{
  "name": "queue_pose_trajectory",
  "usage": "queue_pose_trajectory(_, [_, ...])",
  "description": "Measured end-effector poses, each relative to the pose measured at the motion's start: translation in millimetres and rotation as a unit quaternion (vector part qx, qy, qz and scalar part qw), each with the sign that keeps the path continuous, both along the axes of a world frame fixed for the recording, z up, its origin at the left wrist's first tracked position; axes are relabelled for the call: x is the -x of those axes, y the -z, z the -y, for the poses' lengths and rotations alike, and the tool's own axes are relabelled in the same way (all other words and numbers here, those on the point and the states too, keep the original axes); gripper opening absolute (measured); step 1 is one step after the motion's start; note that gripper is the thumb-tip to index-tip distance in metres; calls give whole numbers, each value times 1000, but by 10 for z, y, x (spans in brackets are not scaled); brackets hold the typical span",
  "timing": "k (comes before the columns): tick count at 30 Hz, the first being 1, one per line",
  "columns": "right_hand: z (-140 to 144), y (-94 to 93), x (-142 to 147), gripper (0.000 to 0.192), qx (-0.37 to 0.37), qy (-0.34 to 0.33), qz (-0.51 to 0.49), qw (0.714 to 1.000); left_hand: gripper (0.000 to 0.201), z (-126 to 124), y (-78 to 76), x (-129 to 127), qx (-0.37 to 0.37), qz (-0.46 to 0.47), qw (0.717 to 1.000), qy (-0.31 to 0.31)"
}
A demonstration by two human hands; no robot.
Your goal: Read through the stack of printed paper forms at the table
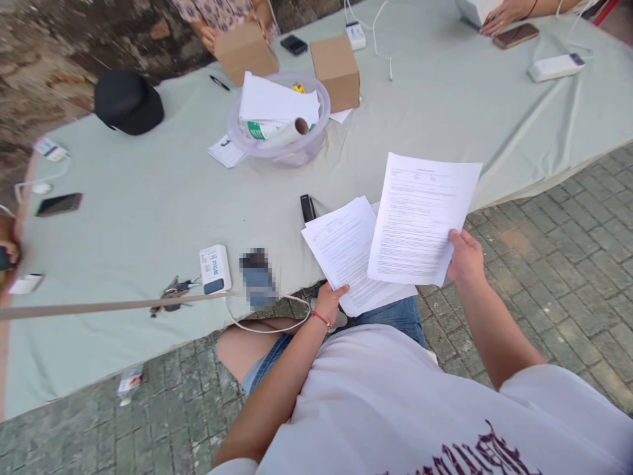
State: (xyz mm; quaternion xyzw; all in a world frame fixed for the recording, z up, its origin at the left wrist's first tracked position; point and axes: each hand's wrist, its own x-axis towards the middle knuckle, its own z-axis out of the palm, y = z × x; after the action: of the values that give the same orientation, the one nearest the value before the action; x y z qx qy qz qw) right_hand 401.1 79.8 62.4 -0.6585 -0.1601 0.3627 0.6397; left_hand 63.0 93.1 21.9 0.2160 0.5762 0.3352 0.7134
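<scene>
White shirt cloth [395, 402] filled the bottom of the view, with dark red letters cut off at the edge. Above it were bare knees and blue shorts [395, 315], partly hidden by paper.

The person's left hand [330, 300] gripped a small stack of printed sheets [341, 247] by its lower edge, thumb on top; the other fingers were hidden under the paper. The right hand [465, 258] held up one single sheet [420, 221] by its lower right corner, thumb in front, fingers tucked behind. That sheet lay over the right side of the stack, so part of the stack could not be seen. The print was too small to read. Both lots of paper hung over the near edge of the table [148, 218], which had a pale green cloth on it.

On the cloth, near the left hand, sat a white power bank [214, 268] with a cord, a bunch of keys [173, 290], and a blurred-out thing I could not make out. A small black item [307, 208] lay just behind the stack. Farther back stood a clear plastic tub [278, 125] with paper and a roll inside, two cardboard boxes [336, 71], and a black cap [128, 101].

Another person's hand [502, 16] rested by a phone [515, 35] at the far corner, the arm cut off.
</scene>
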Motion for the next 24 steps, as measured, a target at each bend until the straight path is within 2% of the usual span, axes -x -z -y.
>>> queue_pose_trajectory(5, [45, -22, 465, 36, 95, -171, 44, 980, 68, 76, -60, 101, 8, -19, 1000, 1])
queue_pose_trajectory(9, [33, 42, 685, 32, 134, -253, 122, 950, 66, 192, -111, 150, 27, -9, 999, 22])
queue_pose_trajectory(12, [8, 65, 778, 31, 156, -306, 200, 918, 60, 234, -150, 128, 26, 24, 999, 24])
queue_pose_trajectory(14, [-1, 61, 803, 29, 172, -333, 247, 894, 54, 225, -167, 108, 16, 56, 998, -3])
queue_pose_trajectory(17, [7, 44, 779, 24, 205, -351, 283, 869, 49, 182, -171, 90, 39, 116, 992, -26])
queue_pose_trajectory(20, [34, 31, 704, 23, 210, -346, 281, 870, 54, 150, -151, 74, 45, 147, 987, -44])
queue_pose_trajectory(24, [76, 22, 672, 24, 213, -357, 287, 863, 63, 121, -103, 54, 22, 123, 990, -62])
